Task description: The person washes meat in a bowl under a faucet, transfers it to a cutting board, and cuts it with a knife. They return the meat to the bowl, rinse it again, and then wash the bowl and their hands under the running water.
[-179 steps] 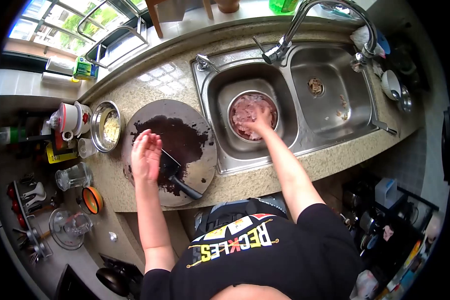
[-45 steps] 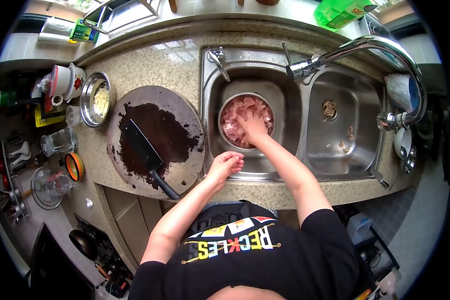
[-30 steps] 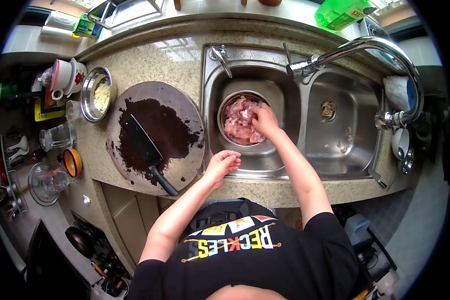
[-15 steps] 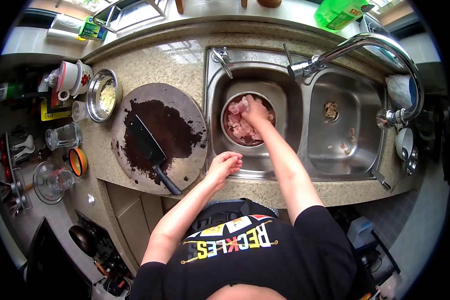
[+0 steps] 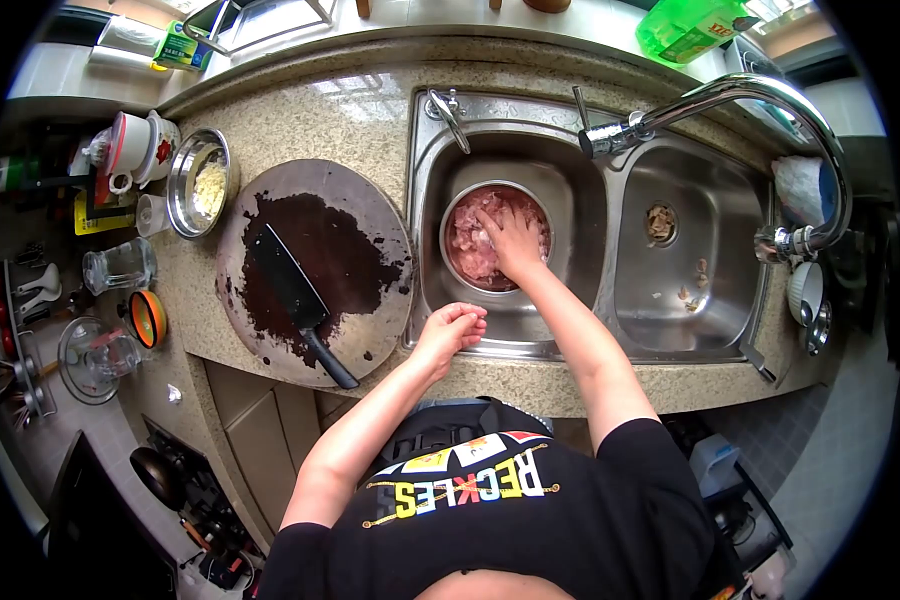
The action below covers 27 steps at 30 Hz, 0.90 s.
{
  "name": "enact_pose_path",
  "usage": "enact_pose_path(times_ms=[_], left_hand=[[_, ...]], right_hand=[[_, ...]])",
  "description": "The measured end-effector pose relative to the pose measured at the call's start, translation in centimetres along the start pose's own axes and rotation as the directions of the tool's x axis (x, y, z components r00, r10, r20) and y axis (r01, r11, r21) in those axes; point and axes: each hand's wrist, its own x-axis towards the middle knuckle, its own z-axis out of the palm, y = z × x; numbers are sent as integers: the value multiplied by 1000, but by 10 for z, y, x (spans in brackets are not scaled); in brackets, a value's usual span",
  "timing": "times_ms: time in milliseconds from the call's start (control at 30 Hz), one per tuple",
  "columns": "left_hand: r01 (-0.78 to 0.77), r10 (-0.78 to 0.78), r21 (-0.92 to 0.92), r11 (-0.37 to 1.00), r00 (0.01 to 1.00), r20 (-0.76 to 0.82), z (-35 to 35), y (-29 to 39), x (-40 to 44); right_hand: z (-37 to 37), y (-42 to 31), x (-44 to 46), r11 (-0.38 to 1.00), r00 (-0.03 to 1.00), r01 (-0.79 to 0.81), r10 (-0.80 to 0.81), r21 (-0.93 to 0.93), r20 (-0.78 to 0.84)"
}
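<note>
In the left basin of the steel sink (image 5: 578,290) stands a round metal bowl (image 5: 446,258) of raw pink meat pieces (image 5: 470,240). My right hand (image 5: 516,245) reaches into it, fingers spread and resting on the meat, gripping none of it that I can see. My left hand (image 5: 452,332) hovers over the sink's front edge, left of the bowl, with its fingers curled together and nothing visible in them. On the counter to the left, a black cleaver (image 5: 292,280) lies across a round, dark-stained chopping board (image 5: 370,200).
A curved chrome faucet (image 5: 750,88) arches over the right basin, where food scraps (image 5: 660,222) sit in the drain. Left of the board are a steel bowl (image 5: 178,190) with pale chopped food, a glass jar (image 5: 120,266) and an orange bowl (image 5: 148,318). A green bottle (image 5: 685,30) stands behind.
My right hand has let go of a clump of meat and flattened out, fingers spread over the bowl's contents. My left hand stays nearly in place.
</note>
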Motion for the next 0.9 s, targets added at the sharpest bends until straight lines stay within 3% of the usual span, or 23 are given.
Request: enact_pose_path(times_ms=[100,167,233,267,333,367,433,467,533,667,767,833,900], left_hand=[[3,-3,2,1000,1000,-15,-1,-3,-1],[-2,2,-1,1000,1000,-22,-1,-3,-1],[-17,17,-4,1000,1000,-7,0,-1,-3],[-20,20,-5,1000,1000,-8,-1,-2,-4],[-18,18,-10,1000,1000,-3,-2,-5,-4],[-18,18,-13,1000,1000,0,-2,-6,-4],[-6,6,5,1000,1000,-14,-3,-6,-4],[-8,8,4,1000,1000,-11,-2,-6,-4],[-23,23,-12,1000,999,-24,0,-6,-6],[-25,25,1,1000,1000,-9,1,-6,-6],[-27,26,34,999,999,33,1,-3,-8],[-39,38,51,998,999,38,0,0,-10],[-66,62,83,994,997,52,0,6,-13]], right_hand=[[-1,4,14,997,995,-55,50,56,86],[22,9,22,995,996,-85,85,43,11],[14,4,25,932,964,-259,267,252,0],[14,7,26,933,964,-256,265,252,-2],[16,23,28,685,936,-340,316,644,158],[13,29,28,590,956,-271,261,761,138],[8,39,19,311,910,-405,225,860,347],[1,42,15,314,911,-404,226,859,346],[-13,46,8,-227,871,-482,-25,846,490],[-36,41,-1,-330,872,-466,-16,821,489],[-37,35,-4,-374,923,-362,-12,854,386],[-35,28,-8,-182,943,-309,71,934,326],[-53,16,-16,-97,949,-296,79,950,304]])
